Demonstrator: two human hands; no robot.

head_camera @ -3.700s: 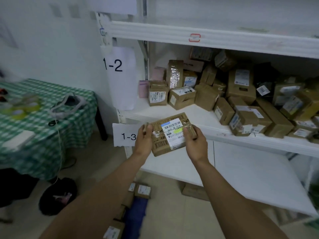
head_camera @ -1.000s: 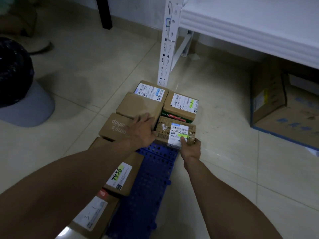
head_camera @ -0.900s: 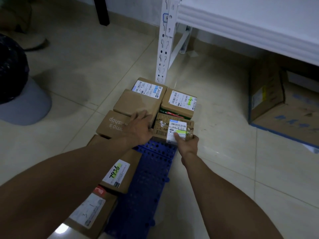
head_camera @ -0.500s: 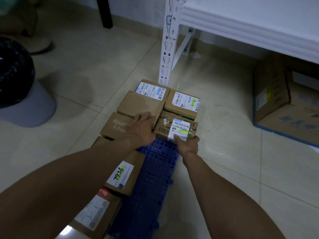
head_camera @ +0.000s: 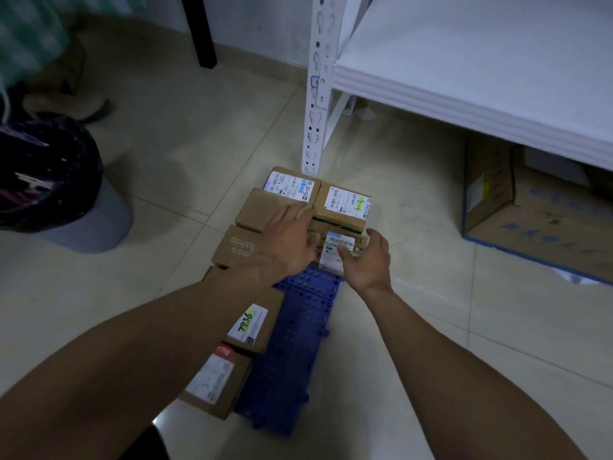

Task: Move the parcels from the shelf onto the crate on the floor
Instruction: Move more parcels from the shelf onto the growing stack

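**Parcel set down on blue crate beside the shelf post**

Your left hand (head_camera: 288, 240) lies flat, fingers straight and spread, across the seam between a plain box (head_camera: 265, 210) and the parcel (head_camera: 343, 244). The parcel sits on the right half of the crate (head_camera: 292, 343), toward its far end. Your right hand (head_camera: 365, 260) cups the parcel's near right corner, with the thumb over its white label and the fingers curved beside its right edge. Whether it pinches the parcel or only hovers over it cannot be told.

The parcel's far edge butts against a labelled box (head_camera: 345, 204), and its left edge meets the plain box. Its near edge meets bare blue grid, which runs open toward you down the crate's right half. More boxes fill the left half in a line.

The far end of the stack stops just short of the white post (head_camera: 313, 94) of the shelf (head_camera: 464, 61). To your right, open floor (head_camera: 431, 310) lies between the crate and a carton (head_camera: 530, 220) under the shelf. To your left, a bin (head_camera: 93, 220) stands well apart.
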